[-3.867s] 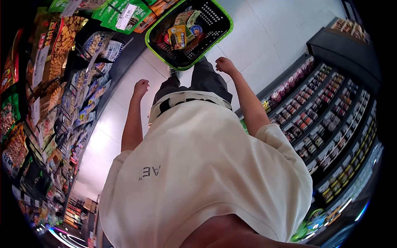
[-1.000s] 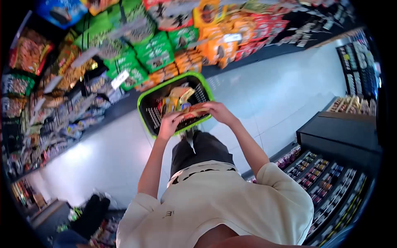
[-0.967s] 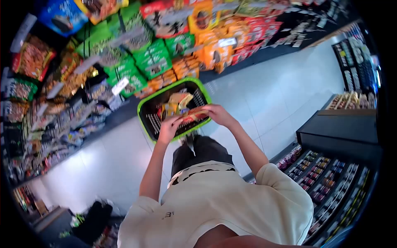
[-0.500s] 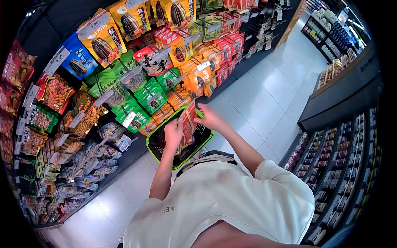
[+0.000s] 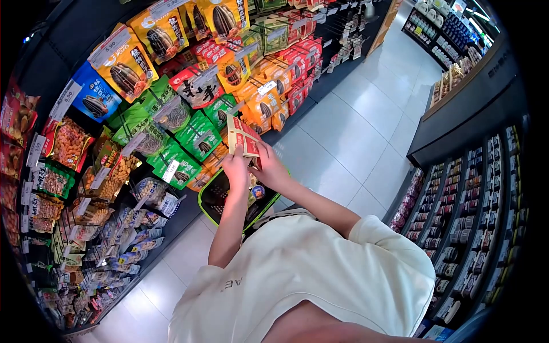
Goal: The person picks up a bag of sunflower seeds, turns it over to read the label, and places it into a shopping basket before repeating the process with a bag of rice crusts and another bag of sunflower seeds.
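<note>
Held up between both hands is a red and tan packet (image 5: 245,137), in front of the snack shelf. My left hand (image 5: 235,167) is closed on its lower left edge, with the thumb on its face. My right hand (image 5: 269,166) grips the packet's lower right side. Below them is a black basket with a green rim (image 5: 207,216), with a few packaged items inside, one with a blue round label (image 5: 259,190). My forearms partly cover the basket.
Hanging bags of seeds and nuts fill the rack at the left, among them a blue bag (image 5: 96,97) and green bags (image 5: 198,136). A tiled floor (image 5: 343,137) runs between it and shelves of small jars (image 5: 466,228) at the right.
The packet has been raised and turned so that its face shows. My right hand, earlier apart with spread fingers, has closed on it. The view has shifted slightly.
</note>
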A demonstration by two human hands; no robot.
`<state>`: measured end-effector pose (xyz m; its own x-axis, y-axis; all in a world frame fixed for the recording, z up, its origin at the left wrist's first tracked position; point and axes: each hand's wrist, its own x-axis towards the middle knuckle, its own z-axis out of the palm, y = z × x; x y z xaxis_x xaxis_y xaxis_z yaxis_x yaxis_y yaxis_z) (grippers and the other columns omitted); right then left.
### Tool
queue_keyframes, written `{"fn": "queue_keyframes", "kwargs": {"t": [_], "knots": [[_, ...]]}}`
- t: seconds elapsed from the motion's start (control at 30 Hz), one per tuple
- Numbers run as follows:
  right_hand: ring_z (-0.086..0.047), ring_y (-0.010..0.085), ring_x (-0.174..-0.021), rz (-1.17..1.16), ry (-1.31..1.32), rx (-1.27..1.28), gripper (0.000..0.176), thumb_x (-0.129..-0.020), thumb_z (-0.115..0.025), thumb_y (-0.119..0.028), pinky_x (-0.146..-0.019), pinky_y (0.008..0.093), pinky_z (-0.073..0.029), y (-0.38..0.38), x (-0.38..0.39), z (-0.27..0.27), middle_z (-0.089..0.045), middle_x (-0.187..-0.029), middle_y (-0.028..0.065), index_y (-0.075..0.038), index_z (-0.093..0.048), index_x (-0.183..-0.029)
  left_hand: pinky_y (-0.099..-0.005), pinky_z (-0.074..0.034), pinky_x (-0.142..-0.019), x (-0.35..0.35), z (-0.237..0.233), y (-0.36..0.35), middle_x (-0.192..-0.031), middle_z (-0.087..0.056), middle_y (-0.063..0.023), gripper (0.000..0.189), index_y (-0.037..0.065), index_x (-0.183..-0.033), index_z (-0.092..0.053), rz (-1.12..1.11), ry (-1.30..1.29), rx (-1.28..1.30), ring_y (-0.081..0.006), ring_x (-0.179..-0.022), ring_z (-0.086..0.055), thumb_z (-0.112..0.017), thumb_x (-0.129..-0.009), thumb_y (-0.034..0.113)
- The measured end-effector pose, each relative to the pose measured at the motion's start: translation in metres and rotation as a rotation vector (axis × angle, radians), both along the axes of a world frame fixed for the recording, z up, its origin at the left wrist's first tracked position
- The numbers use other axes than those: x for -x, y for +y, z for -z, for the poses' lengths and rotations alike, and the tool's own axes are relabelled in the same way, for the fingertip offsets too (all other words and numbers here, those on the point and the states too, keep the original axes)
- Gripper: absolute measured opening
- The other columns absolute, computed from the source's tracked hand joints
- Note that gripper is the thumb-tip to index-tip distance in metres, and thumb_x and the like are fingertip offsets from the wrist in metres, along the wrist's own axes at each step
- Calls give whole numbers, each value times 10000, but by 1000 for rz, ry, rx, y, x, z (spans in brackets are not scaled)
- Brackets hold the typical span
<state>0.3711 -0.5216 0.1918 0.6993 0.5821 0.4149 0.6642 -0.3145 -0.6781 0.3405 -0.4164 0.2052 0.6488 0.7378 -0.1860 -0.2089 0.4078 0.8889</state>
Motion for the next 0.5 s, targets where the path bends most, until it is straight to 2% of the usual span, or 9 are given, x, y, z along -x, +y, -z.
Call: {"fn": "queue_keyframes", "kwargs": {"t": [0.07,0.1,0.2,0.27,0.3,0.33,0.4,0.47,0.5], "knots": [[-421,405,-1099,18,-35,-54,678,-665,-706,-125,-918,401,-386,-3,-13,-3,-384,-1215,256,73,-341,-1201,-265,-493,-614,-7,-20,-9,-896,-598,-131,219,-76,-914,-560,52,-120,193,-178,-765,-613,-517,-870,134],[-444,398,-1074,32,-67,-93,656,-666,-702,-108,-893,396,-404,-4,-23,-1,-404,-1194,243,63,-353,-1194,-298,-490,-742,-12,-29,-16,-764,-548,-40,159,-32,-879,-546,54,-129,205,-90,-619,-483,-508,-878,123],[-508,387,-976,18,-151,-207,594,-681,-683,-81,-795,379,-449,-14,-61,0,-484,-1091,219,13,-386,-1187,-257,-458,-676,-36,-39,-38,-711,-501,6,142,-3,-847,-543,39,-197,190,-67,-581,-422,-514,-882,131],[-548,333,-801,-58,207,-217,516,-696,-644,-69,-692,376,-461,-25,-85,-4,-522,-979,171,-15,-403,-1148,-235,-419,-653,-54,-44,-47,-723,-503,24,167,-2,-904,-561,57,-191,156,-49,-623,-419,-514,-889,158],[-540,252,-662,-4,165,-231,459,-708,-628,-77,-591,346,-443,-30,-96,-4,-538,-854,118,-58,-436,-1125,-234,-429,-697,-62,-46,-48,-815,-537,-13,205,-20,-943,-556,152,-179,79,-74,-715,-472,-533,-881,174],[-524,177,-669,9,440,-142,434,-711,-635,-88,-599,312,-437,-37,-108,-13,-535,-790,100,-52,-463,-1107,-234,-439,-742,-69,-50,-51,-908,-570,-50,252,-38,-981,-552,244,-159,7,-98,-806,-524,-552,-873,189],[-499,131,-672,-54,556,-143,428,-712,-651,-102,-605,288,-427,-60,-143,-5,-539,-756,78,-49,-481,-1101,-222,-418,-731,-85,-65,-59,-924,-555,-33,297,-18,-1052,-539,140,-146,-107,-86,-791,-501,-561,-869,216],[-531,119,-726,-181,561,-332,456,-697,-675,-114,-659,279,-443,-74,-174,0,-573,-809,78,-38,-481,-1103,-225,-421,-695,-103,-67,-57,-968,-552,-59,382,-24,-1124,-502,-7,-88,-387,-93,-759,-491,-578,-857,239],[-550,107,-798,-261,622,-334,467,-702,-675,-103,-722,271,-453,-86,-191,-2,-592,-885,76,-16,-471,-1112,-231,-429,-697,-109,-65,-53,-982,-555,-74,411,-31,-1142,-484,-61,111,-554,-99,-783,-501,-586,-851,241]]}}
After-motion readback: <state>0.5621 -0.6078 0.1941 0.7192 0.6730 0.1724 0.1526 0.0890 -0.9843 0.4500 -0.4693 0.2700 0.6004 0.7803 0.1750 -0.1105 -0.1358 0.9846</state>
